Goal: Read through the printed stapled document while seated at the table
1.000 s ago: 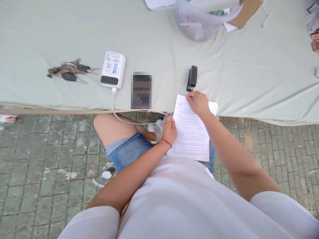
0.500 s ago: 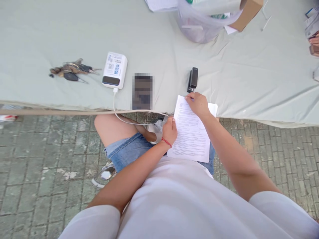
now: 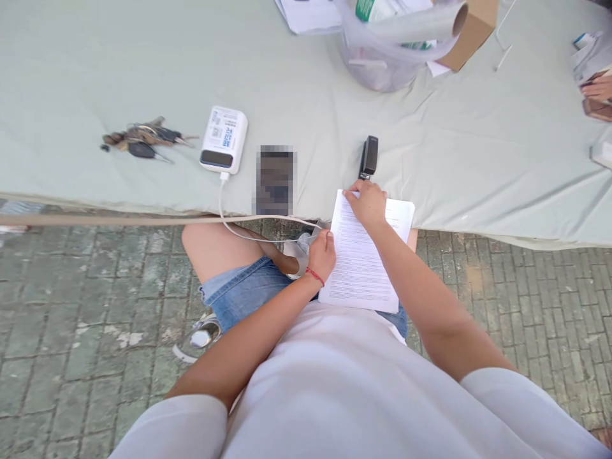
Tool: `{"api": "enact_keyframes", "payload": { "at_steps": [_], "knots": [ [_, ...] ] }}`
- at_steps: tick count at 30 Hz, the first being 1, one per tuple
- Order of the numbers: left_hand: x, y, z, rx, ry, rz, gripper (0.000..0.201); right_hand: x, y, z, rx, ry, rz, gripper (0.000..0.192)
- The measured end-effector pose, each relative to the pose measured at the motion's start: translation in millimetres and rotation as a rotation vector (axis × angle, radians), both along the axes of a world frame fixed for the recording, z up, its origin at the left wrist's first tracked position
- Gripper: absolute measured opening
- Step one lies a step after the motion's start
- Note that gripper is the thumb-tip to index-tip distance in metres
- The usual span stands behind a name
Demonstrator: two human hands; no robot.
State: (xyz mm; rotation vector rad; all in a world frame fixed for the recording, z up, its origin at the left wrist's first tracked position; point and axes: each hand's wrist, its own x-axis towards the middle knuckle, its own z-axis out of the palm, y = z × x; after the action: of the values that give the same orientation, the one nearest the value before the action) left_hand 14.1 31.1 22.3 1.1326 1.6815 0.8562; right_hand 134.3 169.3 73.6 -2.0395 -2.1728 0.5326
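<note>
A stack of printed paper sheets (image 3: 359,268) lies on my lap, its far end resting on the table edge. My left hand (image 3: 321,254), with a red string at the wrist, grips the stack's left edge. My right hand (image 3: 367,203) presses on the top corner of the sheets, fingers curled, possibly around a pen that I cannot make out. A black stapler (image 3: 368,157) sits on the table just beyond my right hand.
The table (image 3: 478,146) has a pale green cloth. On it lie a white power bank (image 3: 224,139) with its cable (image 3: 239,229) running to my lap, a phone (image 3: 274,180), keys (image 3: 141,138), a plastic bag (image 3: 382,57) and a cardboard box (image 3: 471,29). Another person's hand (image 3: 597,89) shows at far right. Brick paving lies below.
My right hand has slid slightly left along the top of the sheets. The view has shifted a little downward; my left hand keeps its grip.
</note>
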Motion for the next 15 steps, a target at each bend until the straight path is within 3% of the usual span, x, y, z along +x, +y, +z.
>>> {"api": "enact_keyframes", "payload": {
  "at_steps": [7, 15],
  "knots": [
    [-4, -22, -2.5, -0.06, 0.041, -0.063, 0.025, 3, 7, -0.7, -0.026, 0.031, -0.002, 0.018],
    [-3, -20, 1.7, -0.039, 0.008, -0.057, 0.027, 2, 14, 4.9, -0.106, 0.066, -0.06, 0.016]
  ]
}}
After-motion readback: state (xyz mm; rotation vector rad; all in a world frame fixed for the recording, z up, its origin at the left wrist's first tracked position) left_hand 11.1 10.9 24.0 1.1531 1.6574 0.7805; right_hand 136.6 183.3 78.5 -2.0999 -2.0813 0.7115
